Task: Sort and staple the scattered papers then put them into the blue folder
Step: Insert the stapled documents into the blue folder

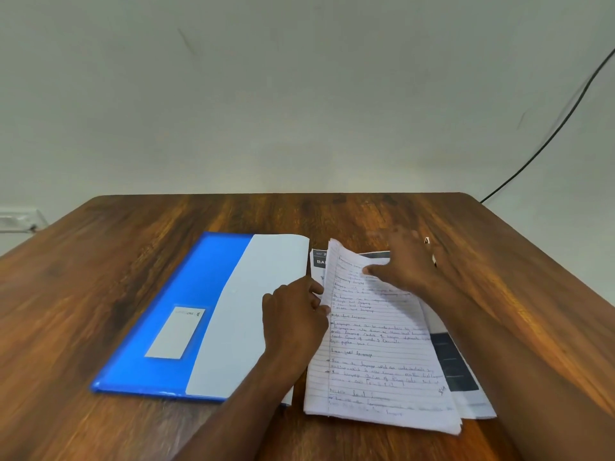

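The left hand [293, 319] sits at the left edge of the stack of lined, handwritten white papers [379, 354], its fingers [316, 287] curled together and pinched on that edge, where the top sheet lifts and curls upward just beyond them. The thumb side presses against the paper near the margin line. The right hand [407, 261] lies over the far part of the same stack, motion-blurred, its fingers spread apart and laid flat, with one fingertip touching the top sheet close to the raised corner. It does not grip anything that can be made out; a small pale object beyond its knuckles is too blurred to identify.

Under the handwritten sheets, toward the right hand's wrist, printed pages with dark grey blocks [456, 364] stick out from beneath the stack, and a printed heading shows just ahead of the left fingers.

Immediately to the left of the left hand lies the flat blue plastic folder [173, 314], with a small white label pocket [176, 332] on its cover. A plain white sheet [253, 304] covers the folder's right part, its edge touching the left hand's knuckles and forearm. Folder and stack lie side by side on the brown wood-grain counter [100, 261], nearly touching. A black cable [545, 141] hangs down the pale wall well beyond the right hand.
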The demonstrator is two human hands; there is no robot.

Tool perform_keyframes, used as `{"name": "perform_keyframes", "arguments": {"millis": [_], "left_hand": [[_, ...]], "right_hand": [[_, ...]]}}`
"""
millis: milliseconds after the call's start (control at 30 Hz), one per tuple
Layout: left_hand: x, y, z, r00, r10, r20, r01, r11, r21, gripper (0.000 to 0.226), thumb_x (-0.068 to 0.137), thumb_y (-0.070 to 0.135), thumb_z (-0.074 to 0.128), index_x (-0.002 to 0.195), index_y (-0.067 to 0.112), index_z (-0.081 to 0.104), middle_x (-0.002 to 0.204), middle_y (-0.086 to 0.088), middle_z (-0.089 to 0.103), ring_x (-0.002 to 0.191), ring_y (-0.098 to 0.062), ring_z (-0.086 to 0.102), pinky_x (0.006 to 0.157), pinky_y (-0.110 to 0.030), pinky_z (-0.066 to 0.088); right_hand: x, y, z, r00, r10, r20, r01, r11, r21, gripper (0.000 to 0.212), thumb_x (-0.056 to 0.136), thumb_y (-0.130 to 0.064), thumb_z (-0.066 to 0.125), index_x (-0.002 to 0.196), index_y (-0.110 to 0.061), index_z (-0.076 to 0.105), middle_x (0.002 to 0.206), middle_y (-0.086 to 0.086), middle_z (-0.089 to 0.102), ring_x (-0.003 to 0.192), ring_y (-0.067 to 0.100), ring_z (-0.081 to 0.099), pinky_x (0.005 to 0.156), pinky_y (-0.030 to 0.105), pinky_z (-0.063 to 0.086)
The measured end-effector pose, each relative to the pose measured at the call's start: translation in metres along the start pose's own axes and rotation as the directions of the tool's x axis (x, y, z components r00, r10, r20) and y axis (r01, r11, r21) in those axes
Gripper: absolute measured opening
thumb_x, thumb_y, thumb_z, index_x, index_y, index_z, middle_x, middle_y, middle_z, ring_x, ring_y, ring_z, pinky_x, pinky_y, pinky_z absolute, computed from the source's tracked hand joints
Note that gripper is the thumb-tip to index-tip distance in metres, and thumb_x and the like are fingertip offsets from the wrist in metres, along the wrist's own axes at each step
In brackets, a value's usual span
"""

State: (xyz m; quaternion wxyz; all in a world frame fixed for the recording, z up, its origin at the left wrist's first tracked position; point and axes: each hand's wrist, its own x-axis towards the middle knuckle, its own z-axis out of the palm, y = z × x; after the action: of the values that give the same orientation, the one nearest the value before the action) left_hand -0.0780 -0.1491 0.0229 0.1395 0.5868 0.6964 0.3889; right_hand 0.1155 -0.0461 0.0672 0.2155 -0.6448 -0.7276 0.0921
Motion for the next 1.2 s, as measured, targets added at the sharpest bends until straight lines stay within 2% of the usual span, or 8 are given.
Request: {"name": "perform_keyframes", "arguments": {"millis": [67,200,400,667,833,967,1100,1200], "left_hand": [[0.001,0.000,0.000,1.000,0.002,0.005,-0.002,1.000,-0.006,0.021,0.084,0.029,0.085,0.102,0.030,0.073,0.092,0.010,0.077,0.082,-0.015,0.071,0.095,-0.042,0.056],[0.002,-0.002,-0.001,1.000,0.007,0.013,-0.007,1.000,-0.017,0.019,0.083,0.026,0.086,0.097,0.030,0.073,0.087,0.011,0.075,0.081,-0.014,0.070,0.094,-0.043,0.055],[0.008,-0.003,-0.003,0.999,-0.014,0.037,0.014,1.000,0.001,0.023,0.078,0.035,0.088,0.091,0.032,0.069,0.076,0.015,0.070,0.077,-0.010,0.068,0.092,-0.041,0.054],[0.040,0.008,-0.001,0.998,0.065,0.001,-0.064,0.985,0.158,0.051,0.086,0.045,0.082,0.131,0.025,0.067,0.122,0.005,0.074,0.108,-0.018,0.069,0.097,-0.032,0.052],[0.064,0.007,0.005,0.996,0.086,-0.009,-0.087,0.995,-0.050,0.023,0.093,0.032,0.078,0.113,0.022,0.080,0.107,0.004,0.080,0.089,-0.011,0.071,0.080,-0.019,0.051],[0.068,-0.006,0.012,0.998,0.054,-0.021,-0.056,0.997,-0.059,0.012,0.093,0.026,0.078,0.101,0.019,0.084,0.091,0.002,0.080,0.075,-0.011,0.068,0.063,-0.015,0.043],[0.066,-0.012,0.015,0.998,0.056,-0.005,-0.057,0.995,-0.077,0.014,0.093,0.029,0.078,0.103,0.020,0.085,0.093,0.003,0.081,0.076,-0.012,0.070,0.065,-0.018,0.049],[0.062,-0.012,0.015,0.995,0.095,-0.005,-0.095,0.993,-0.068,0.014,0.094,0.026,0.077,0.105,0.023,0.085,0.095,0.004,0.081,0.076,-0.011,0.070,0.067,-0.021,0.054]], "right_hand": [[0.014,-0.007,0.012,0.997,-0.063,0.050,0.060,0.996,0.064,0.067,0.085,-0.037,0.084,0.144,-0.039,0.053,0.158,-0.001,0.047,0.149,0.032,0.036,0.122,0.062,0.023],[0.026,-0.015,0.033,0.985,-0.157,0.073,0.138,0.967,0.216,0.047,0.087,-0.028,0.082,0.130,-0.036,0.065,0.132,-0.011,0.068,0.126,0.018,0.062,0.113,0.063,0.035],[0.027,-0.007,0.042,0.975,-0.185,-0.126,0.215,0.931,0.295,0.020,0.083,-0.026,0.086,0.090,-0.039,0.073,0.090,-0.024,0.072,0.101,0.013,0.065,0.097,0.059,0.049],[0.016,-0.003,0.042,0.881,-0.405,-0.245,0.463,0.844,0.272,0.025,0.081,-0.011,0.087,0.098,-0.030,0.082,0.094,-0.017,0.071,0.094,0.018,0.060,0.088,0.047,0.049],[0.011,-0.012,0.042,0.816,-0.500,-0.288,0.570,0.779,0.262,0.029,0.078,-0.005,0.087,0.097,-0.026,0.081,0.094,-0.014,0.071,0.090,0.018,0.059,0.077,0.037,0.050],[0.012,-0.011,0.035,0.895,-0.412,-0.172,0.446,0.851,0.277,0.032,0.079,-0.015,0.088,0.108,-0.027,0.079,0.104,-0.014,0.073,0.101,0.012,0.058,0.086,0.035,0.046],[0.025,0.004,0.018,0.987,-0.159,-0.012,0.146,0.869,0.473,0.039,0.089,0.006,0.070,0.115,-0.024,0.076,0.113,-0.010,0.074,0.108,0.008,0.067,0.095,0.030,0.056],[0.040,0.005,0.019,0.990,-0.139,0.011,0.127,0.930,0.345,0.033,0.093,-0.001,0.070,0.115,-0.025,0.077,0.112,-0.009,0.076,0.103,0.006,0.068,0.096,0.029,0.057]]}}
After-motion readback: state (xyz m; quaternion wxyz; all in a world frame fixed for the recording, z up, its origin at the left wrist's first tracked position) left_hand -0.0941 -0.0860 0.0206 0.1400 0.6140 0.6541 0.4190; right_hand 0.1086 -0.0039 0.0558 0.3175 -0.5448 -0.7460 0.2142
